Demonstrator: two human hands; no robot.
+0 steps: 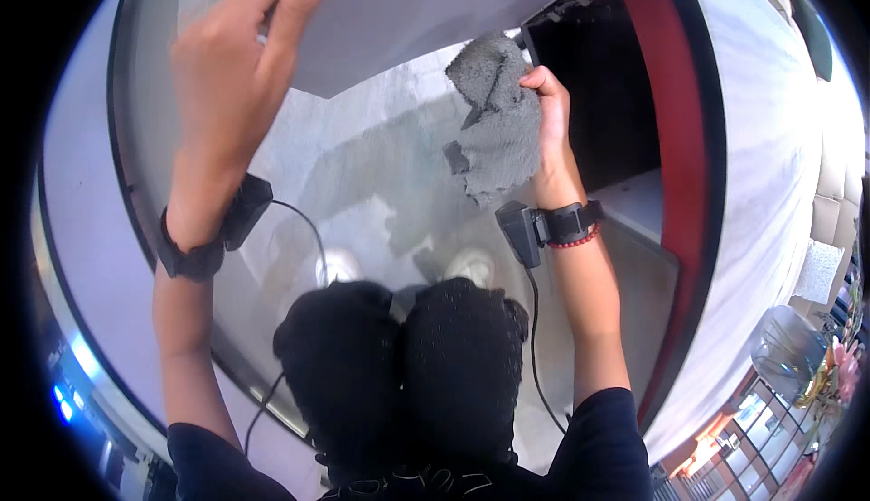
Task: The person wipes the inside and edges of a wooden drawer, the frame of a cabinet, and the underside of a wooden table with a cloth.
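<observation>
My right hand (552, 103) grips a grey fleecy cloth (499, 141), with the thumb on top of its right edge. The cloth hangs in loose folds over the floor, beside a dark opening (591, 93). My left hand (234, 66) is raised at the upper left, in front of a pale smooth panel (408, 12). Its thumb and index finger point up and to the right, close together. The back of the hand hides the other fingers, and no held object shows. Each wrist wears a black strapped device with a cable.
Grey floor (367, 161) lies under my white shoes (469, 266). A red panel (646, 73) borders the dark opening. Beyond it runs a white, grey-veined surface (761, 141). A glass vase (785, 351) with pink flowers (846, 365) stands at the lower right.
</observation>
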